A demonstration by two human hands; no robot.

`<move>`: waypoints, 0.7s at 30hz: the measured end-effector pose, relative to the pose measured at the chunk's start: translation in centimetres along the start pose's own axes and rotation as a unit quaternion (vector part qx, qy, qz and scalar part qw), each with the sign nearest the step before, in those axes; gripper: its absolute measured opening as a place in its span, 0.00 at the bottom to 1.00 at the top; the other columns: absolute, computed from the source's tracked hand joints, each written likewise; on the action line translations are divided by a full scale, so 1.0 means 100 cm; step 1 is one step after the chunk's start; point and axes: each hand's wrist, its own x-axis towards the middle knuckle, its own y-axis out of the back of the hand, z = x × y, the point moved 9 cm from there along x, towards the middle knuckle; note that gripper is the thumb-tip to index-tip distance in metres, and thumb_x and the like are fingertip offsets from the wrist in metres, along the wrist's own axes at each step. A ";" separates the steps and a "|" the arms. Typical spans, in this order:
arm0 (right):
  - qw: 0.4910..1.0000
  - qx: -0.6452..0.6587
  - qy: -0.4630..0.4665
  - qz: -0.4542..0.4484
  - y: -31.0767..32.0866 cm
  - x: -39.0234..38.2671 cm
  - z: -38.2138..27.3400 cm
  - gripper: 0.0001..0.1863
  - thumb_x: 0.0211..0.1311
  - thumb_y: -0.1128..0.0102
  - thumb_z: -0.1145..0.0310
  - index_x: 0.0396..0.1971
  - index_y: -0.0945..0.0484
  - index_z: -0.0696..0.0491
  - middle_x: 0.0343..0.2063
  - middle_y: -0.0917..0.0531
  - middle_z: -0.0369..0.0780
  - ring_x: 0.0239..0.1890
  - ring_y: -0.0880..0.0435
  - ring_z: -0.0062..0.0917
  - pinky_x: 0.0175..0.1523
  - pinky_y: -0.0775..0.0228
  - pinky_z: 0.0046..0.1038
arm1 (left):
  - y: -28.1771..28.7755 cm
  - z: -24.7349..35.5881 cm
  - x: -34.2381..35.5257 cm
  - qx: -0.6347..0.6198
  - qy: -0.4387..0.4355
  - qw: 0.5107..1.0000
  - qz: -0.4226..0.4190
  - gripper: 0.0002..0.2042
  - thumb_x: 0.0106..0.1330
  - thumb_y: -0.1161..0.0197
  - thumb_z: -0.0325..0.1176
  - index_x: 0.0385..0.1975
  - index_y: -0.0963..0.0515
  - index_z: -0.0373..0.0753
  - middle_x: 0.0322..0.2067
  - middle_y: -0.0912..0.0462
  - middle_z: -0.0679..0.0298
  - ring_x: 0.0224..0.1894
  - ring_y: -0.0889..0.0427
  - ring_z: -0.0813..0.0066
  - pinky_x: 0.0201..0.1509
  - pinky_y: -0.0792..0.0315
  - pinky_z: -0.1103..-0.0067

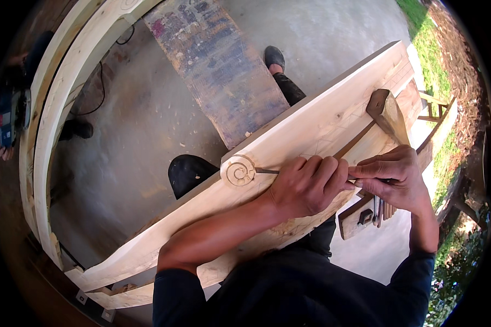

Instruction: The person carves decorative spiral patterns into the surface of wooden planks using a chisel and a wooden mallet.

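A carving chisel [267,171] lies nearly flat over a long pale wooden board [305,120]. Its tip meets the edge of a carved spiral [239,170] at the board's end. My left hand [311,183] is closed round the chisel's shaft, its forearm resting across the board. Farther back along the same tool, my right hand [388,175] pinches the rear part between thumb and fingers. Most of the chisel is hidden by my hands. Just beyond the right hand, a wooden mallet [394,114] with a dark handle lies on the board.
Several tools stand in a small wooden holder [356,219] right of my lap. A paint-stained plank [215,65] lies ahead on the concrete floor. Curved wooden beams [65,92] rise at left, where another person's hand [5,151] is at a blue power tool [6,122]. A black cable [102,90] trails nearby.
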 end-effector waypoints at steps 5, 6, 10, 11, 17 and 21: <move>0.999 0.034 -0.005 0.008 0.007 -0.015 0.011 0.12 0.61 0.16 0.74 0.45 0.04 0.55 0.34 0.04 0.43 0.33 0.03 0.32 0.39 0.14 0.28 | -0.001 0.010 -0.003 0.020 -0.026 0.999 -0.020 0.21 0.79 0.31 0.47 0.60 0.14 0.38 0.34 0.23 0.72 0.30 0.25 0.81 0.32 0.37 0.79; 0.999 0.041 -0.016 0.015 0.007 -0.017 0.015 0.12 0.61 0.16 0.74 0.45 0.04 0.55 0.34 0.04 0.44 0.33 0.03 0.32 0.39 0.14 0.27 | 0.002 0.007 0.000 0.016 -0.017 1.000 -0.019 0.19 0.79 0.31 0.44 0.61 0.14 0.38 0.35 0.22 0.72 0.30 0.25 0.80 0.32 0.36 0.78; 1.000 0.017 -0.008 0.025 0.013 -0.011 0.014 0.12 0.62 0.17 0.72 0.45 0.04 0.55 0.36 0.04 0.44 0.34 0.03 0.31 0.40 0.14 0.27 | -0.002 -0.004 0.003 -0.010 -0.001 1.000 -0.009 0.20 0.76 0.29 0.41 0.62 0.15 0.37 0.34 0.24 0.71 0.30 0.25 0.77 0.33 0.35 0.77; 1.000 0.009 -0.002 0.027 0.014 -0.006 0.012 0.11 0.63 0.17 0.72 0.45 0.04 0.55 0.36 0.04 0.44 0.34 0.03 0.32 0.40 0.14 0.27 | -0.001 -0.007 0.004 -0.016 0.005 1.000 -0.014 0.21 0.75 0.29 0.40 0.62 0.15 0.37 0.34 0.24 0.71 0.31 0.25 0.77 0.33 0.34 0.77; 0.999 -0.036 0.020 -0.002 0.018 0.014 -0.001 0.12 0.62 0.17 0.72 0.46 0.04 0.55 0.33 0.05 0.45 0.32 0.04 0.34 0.38 0.15 0.30 | -0.003 -0.017 0.004 -0.042 0.038 0.998 -0.012 0.22 0.71 0.26 0.38 0.62 0.15 0.36 0.32 0.25 0.70 0.31 0.23 0.75 0.33 0.32 0.76; 0.999 -0.044 0.026 -0.007 0.020 0.020 -0.007 0.11 0.62 0.17 0.72 0.45 0.04 0.55 0.32 0.05 0.44 0.31 0.04 0.34 0.37 0.16 0.30 | -0.001 -0.020 0.008 -0.072 0.062 0.996 0.003 0.23 0.69 0.25 0.37 0.61 0.16 0.34 0.33 0.24 0.69 0.32 0.22 0.74 0.34 0.30 0.75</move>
